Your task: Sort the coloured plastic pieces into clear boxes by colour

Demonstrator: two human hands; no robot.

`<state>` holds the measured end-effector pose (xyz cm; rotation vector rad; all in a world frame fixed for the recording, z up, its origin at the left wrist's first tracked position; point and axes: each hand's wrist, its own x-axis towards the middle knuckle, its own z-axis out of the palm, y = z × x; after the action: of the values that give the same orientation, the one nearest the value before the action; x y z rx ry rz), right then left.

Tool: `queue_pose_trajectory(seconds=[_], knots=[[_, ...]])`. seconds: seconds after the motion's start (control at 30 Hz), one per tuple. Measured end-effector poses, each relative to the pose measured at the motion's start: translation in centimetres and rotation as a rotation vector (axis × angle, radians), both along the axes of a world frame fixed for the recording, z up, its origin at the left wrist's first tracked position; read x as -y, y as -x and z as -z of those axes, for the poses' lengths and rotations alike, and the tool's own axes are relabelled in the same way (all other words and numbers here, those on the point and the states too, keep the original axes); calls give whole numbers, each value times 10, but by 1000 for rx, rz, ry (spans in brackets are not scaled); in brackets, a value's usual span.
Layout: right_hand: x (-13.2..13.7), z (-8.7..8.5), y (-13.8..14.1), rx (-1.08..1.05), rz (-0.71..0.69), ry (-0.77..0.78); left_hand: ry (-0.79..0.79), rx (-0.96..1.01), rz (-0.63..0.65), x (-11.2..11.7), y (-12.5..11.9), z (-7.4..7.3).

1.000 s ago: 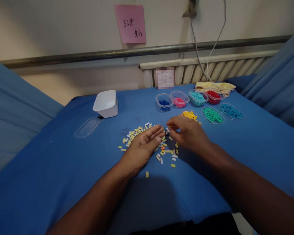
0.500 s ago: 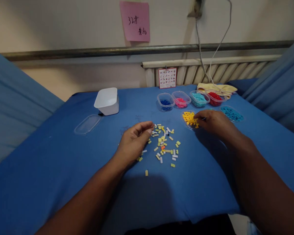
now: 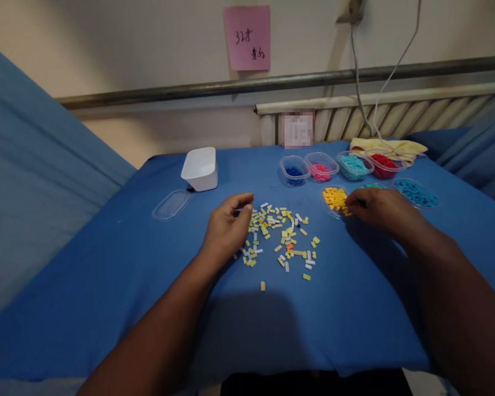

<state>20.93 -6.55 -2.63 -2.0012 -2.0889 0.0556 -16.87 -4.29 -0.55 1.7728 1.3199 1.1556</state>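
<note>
My left hand [image 3: 227, 226] hovers at the left side of loose yellow and white toy bricks [image 3: 286, 234] scattered over the blue cloth. Its fingers curl loosely, with a gap between thumb and forefinger. Farther right, a shallow clear tray holds yellow bricks [image 3: 334, 198]. The pinched fingertips of my right hand [image 3: 381, 208] are at that tray's right edge, against the bricks. Whatever lies between them is hidden. Among the scattered pieces is an orange brick [image 3: 289, 247], and a single pale brick [image 3: 263, 286] lies nearer to me.
Clear tubs of dark blue [image 3: 293, 174], pink [image 3: 320, 172], turquoise [image 3: 353, 167] and red bricks [image 3: 383, 165] line the back. Teal bricks [image 3: 416, 192] lie right of my right hand. At back left are a white container [image 3: 200, 169] and a clear lid [image 3: 172, 205]. A yellow cloth [image 3: 396, 147] sits behind.
The view has swung slightly left. My left hand has drawn leftward off the scattered bricks, uncovering more of them. My right hand has edged back toward the tray's right rim.
</note>
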Motion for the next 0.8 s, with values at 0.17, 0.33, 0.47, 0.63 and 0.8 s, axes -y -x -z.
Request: queue_pose_trajectory(seconds=[0.17, 0.33, 0.47, 0.63, 0.8], knots=[[1, 8, 1, -84, -154, 85, -238, -463, 112, -9, 23, 2], [1, 9, -3, -2, -78, 79, -302, -749, 327, -11, 18, 8], [4, 1, 10, -13, -127, -24, -304, -998, 410, -9, 6, 1], [13, -6, 53, -91, -341, -89, -327, -1058, 464, -10, 4, -7], [22, -4, 91, -156, -468, -86, -339, -1062, 486, -12, 4, -10]])
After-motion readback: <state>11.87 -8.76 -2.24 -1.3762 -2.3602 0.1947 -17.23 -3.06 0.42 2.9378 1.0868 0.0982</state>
